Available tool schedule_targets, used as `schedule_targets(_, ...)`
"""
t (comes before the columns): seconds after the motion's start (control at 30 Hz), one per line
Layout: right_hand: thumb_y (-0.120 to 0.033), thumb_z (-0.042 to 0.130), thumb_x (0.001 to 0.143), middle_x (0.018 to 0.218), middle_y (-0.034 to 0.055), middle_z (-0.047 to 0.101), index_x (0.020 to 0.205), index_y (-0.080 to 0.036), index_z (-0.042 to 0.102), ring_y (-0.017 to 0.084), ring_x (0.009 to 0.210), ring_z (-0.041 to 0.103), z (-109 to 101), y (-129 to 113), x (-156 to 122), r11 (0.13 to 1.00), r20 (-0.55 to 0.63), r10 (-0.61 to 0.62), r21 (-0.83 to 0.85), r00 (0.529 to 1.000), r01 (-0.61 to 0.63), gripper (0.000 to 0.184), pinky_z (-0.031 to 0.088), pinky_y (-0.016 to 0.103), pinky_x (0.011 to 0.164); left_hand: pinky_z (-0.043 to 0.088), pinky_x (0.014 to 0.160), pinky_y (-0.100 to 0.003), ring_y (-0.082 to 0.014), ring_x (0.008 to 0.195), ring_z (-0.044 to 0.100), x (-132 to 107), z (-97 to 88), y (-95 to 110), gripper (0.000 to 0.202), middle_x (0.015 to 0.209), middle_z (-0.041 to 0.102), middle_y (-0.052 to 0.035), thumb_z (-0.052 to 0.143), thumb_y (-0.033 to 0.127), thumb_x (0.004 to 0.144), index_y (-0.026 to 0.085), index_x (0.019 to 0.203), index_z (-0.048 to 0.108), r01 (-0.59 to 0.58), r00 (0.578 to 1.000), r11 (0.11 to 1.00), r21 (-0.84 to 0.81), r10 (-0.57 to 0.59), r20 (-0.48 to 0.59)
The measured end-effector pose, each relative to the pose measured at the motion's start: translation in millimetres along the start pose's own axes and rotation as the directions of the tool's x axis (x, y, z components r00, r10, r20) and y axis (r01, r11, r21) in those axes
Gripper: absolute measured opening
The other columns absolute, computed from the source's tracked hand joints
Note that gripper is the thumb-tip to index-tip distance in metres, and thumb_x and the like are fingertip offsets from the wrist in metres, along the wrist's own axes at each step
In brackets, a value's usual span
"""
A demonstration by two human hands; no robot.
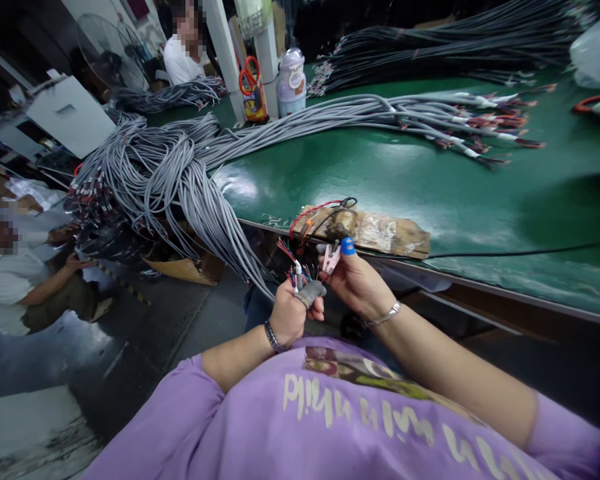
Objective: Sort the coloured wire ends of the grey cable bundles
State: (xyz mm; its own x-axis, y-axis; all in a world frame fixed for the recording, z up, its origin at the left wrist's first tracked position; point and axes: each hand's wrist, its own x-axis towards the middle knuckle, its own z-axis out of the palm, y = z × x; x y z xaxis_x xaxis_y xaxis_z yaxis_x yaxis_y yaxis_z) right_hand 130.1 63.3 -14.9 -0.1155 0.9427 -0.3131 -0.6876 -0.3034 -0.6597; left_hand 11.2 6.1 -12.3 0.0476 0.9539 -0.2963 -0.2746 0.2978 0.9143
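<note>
My left hand [290,317] is closed around grey cables, and their stripped ends with thin coloured wires [306,272] stick up above the fist. A grey cover sits on its thumb. Just to the right, my right hand [357,283] pinches a small pink clip [331,259] between thumb and fingers, with blue tape wrapped round the thumb tip. The clip is close to the wire ends; whether it touches them I cannot tell. Behind both hands, a taped wooden board [380,233] with red and black leads lies at the edge of the green table [480,200].
A large bundle of grey cables [180,173] drapes over the table's left edge, and more stretch across it. Black cables [430,53] lie at the back. Orange-handled scissors [250,77] and a purple bottle [292,83] stand by a post. Two people are at the left.
</note>
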Motion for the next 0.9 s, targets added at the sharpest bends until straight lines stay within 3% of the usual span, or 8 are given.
schedule_targets(0.27,-0.071,0.061,0.075,0.067,0.0005,0.067,0.074,-0.022,0.067,0.012,0.059,0.059,-12.4,1.0,-3.8,0.990,0.001,0.140,0.009,0.990,-0.140,0.049,0.049,0.023,0.055,0.036,0.038,-0.019,-0.0071,0.038,0.048,-2.2,-10.2,-9.7,0.044,0.051,0.055,0.0035,0.074,0.054,0.067,0.014,0.072,0.057,-0.004,0.999,1.000,-0.018,0.004,0.046)
schedule_targets(0.43,-0.061,0.071,0.073,0.068,0.0014,0.067,0.064,-0.023,0.063,0.013,0.060,0.061,-29.6,3.5,-3.8,0.982,-0.049,0.189,0.003,0.981,-0.189,0.040,0.052,0.023,0.055,0.035,0.039,-0.020,-0.0086,0.040,0.051,-2.2,-14.4,-10.7,0.047,0.052,0.057,0.0019,0.073,0.057,0.067,0.013,0.074,0.058,0.036,0.997,0.999,0.014,-0.037,0.074)
schedule_targets(0.57,-0.048,0.074,0.075,0.068,0.0010,0.066,0.071,-0.026,0.071,0.013,0.059,0.060,-49.0,6.2,-4.3,0.970,-0.092,0.165,-0.166,0.982,-0.178,0.022,0.053,0.023,0.054,0.038,0.042,-0.020,-0.0105,0.046,0.057,-0.8,-12.3,-10.5,0.046,0.057,0.060,-0.0008,0.071,0.057,0.067,0.013,0.075,0.056,0.068,0.989,0.997,0.031,-0.072,0.129)
schedule_targets(0.63,-0.040,0.073,0.076,0.067,0.0022,0.066,0.073,-0.027,0.073,0.014,0.057,0.060,-58.6,7.1,-4.2,0.950,-0.089,0.130,-0.273,0.988,-0.149,0.014,0.053,0.024,0.050,0.039,0.044,-0.020,-0.0094,0.046,0.056,0.1,-10.7,-11.4,0.039,0.058,0.060,0.0002,0.071,0.049,0.070,0.014,0.075,0.055,0.091,0.984,0.996,0.020,-0.093,0.150)
schedule_targets(0.8,-0.035,0.064,0.083,0.065,0.0026,0.066,0.070,-0.030,0.074,0.013,0.052,0.060,-74.5,4.5,-7.5,0.893,-0.024,0.120,-0.435,0.993,-0.118,0.017,0.054,0.022,0.045,0.044,0.051,-0.020,-0.0064,0.046,0.052,1.9,-7.0,-13.0,0.005,0.054,0.056,0.0045,0.057,0.013,0.079,0.014,0.081,0.053,0.164,0.977,0.986,-0.021,-0.159,0.138)
schedule_targets(0.9,-0.033,0.064,0.084,0.063,0.0009,0.066,0.067,-0.030,0.073,0.012,0.051,0.061,-83.0,2.7,-9.7,0.893,-0.018,0.104,-0.439,0.994,-0.101,0.020,0.056,0.018,0.046,0.045,0.052,-0.021,-0.0065,0.047,0.052,0.1,-6.4,-13.0,0.006,0.054,0.055,0.0043,0.054,0.009,0.082,0.014,0.078,0.052,0.148,0.983,0.988,-0.035,-0.142,0.120)
